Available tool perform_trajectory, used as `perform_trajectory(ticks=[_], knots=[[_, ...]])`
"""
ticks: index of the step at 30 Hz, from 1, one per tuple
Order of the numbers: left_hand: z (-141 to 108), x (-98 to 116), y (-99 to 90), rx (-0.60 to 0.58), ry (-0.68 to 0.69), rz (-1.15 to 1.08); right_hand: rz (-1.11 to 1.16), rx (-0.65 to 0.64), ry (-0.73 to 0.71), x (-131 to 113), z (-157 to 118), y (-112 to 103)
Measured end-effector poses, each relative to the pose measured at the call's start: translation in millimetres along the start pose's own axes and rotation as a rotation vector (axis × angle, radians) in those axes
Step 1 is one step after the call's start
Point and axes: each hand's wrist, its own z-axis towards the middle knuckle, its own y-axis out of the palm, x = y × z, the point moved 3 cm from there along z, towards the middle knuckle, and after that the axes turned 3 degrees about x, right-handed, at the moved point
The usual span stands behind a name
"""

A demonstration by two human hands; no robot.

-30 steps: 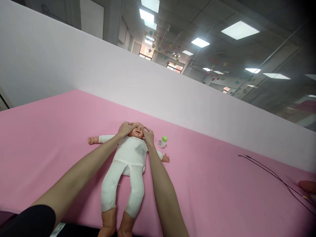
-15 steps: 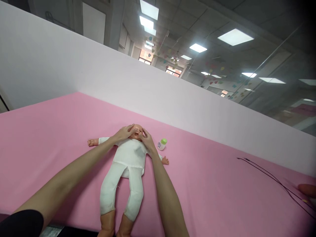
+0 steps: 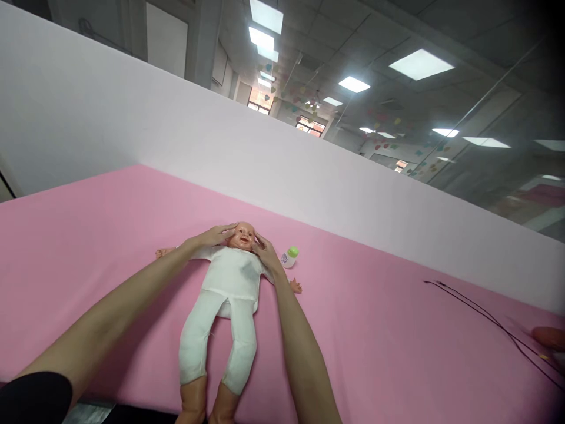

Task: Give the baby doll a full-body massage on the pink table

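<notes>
A baby doll [image 3: 233, 274] in a white cloth top and trousers lies on its back on the pink padded surface [image 3: 379, 330], arms spread and feet toward me. My left hand [image 3: 217, 234] rests at the left side of the doll's head, its fingers stretched out along the cheek and temple. On the other side, my right hand [image 3: 265, 250] lies with fingers extended against the right cheek. The doll's face shows between the two hands. Just right of my right hand stands a small bottle [image 3: 290, 257] with a green cap.
A white wall panel [image 3: 309, 176] runs along the back of the pink surface. Thin black cables [image 3: 489, 321] lie at the right, beside a brownish rounded object [image 3: 548, 338] cut off by the frame edge.
My hands have drawn outward from the middle of the doll's face toward its sides, the left one more, so more of the face shows. The doll's body and the bottle stay put.
</notes>
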Motion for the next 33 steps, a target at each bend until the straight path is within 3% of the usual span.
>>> perform_trajectory(ticks=[3, 7, 13, 17, 24, 33], knots=[[-2.7, -4.1, 8.4, -0.077, -0.013, 0.040, -0.087, 0.067, -0.033, 2.4, -0.4, 4.5], [-6.7, -8.7, 16.9, -0.039, 0.000, 0.094, -0.155, 0.069, -0.088, 5.5, -1.4, 7.6], [-5.0, -4.7, 9.4, -0.149, 0.048, 0.041, 0.000, 0.022, -0.047, 10.8, -1.5, 1.9], [-2.8, -6.8, 6.4, -0.121, 0.032, 0.062, -0.016, 0.024, -0.032, 5.7, -2.8, 4.2], [-5.7, -18.5, 23.0, -0.042, 0.041, 0.164, -0.248, 0.059, -0.065, 2.8, -2.5, 11.0], [5.3, -38.3, 17.6, -0.159, 0.152, 0.015, -0.177, 0.004, -0.063, 17.0, -1.2, 4.4]])
